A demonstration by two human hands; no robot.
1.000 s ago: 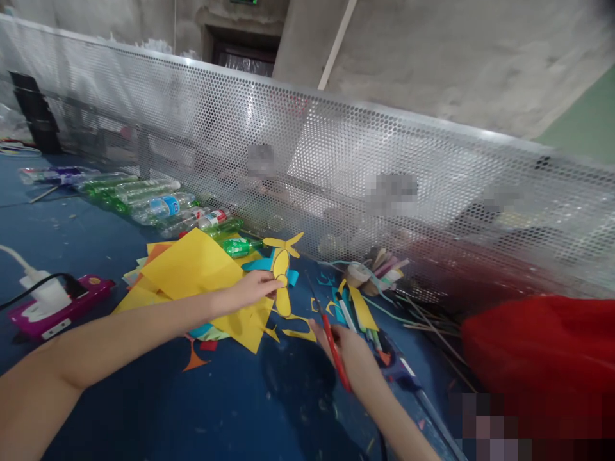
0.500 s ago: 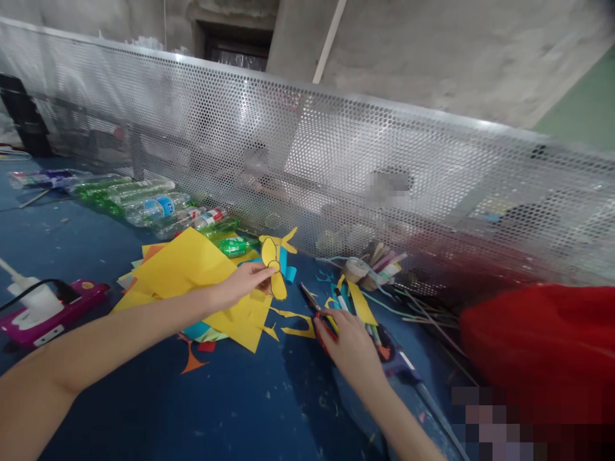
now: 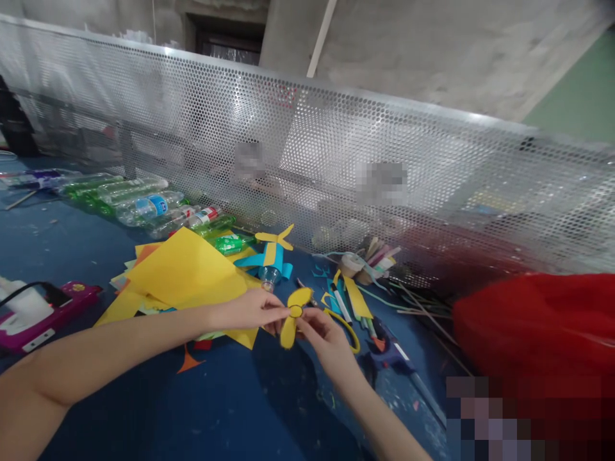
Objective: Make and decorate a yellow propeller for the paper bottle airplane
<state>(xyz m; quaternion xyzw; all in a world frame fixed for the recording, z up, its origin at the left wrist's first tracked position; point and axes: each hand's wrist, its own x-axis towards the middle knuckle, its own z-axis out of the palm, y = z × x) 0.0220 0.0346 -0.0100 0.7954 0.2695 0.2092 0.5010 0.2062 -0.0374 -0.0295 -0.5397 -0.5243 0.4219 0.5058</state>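
My left hand and my right hand meet over the blue table, both pinching a small yellow paper propeller cutout between fingertips. Just behind them lies a pile of yellow paper sheets. A blue and yellow paper propeller on a bottle neck stands beyond the hands. The scissors are not clearly visible now.
Several plastic bottles lie along the perforated metal screen. Pens, paper strips and tape rolls sit at the right of the hands. A glue gun lies nearby. A pink device with a plug is at left; red cloth at right.
My right hand has let go of the red scissors and come up to the yellow cutout. My left hand brought the cutout down and nearer. Both hands now hold it.
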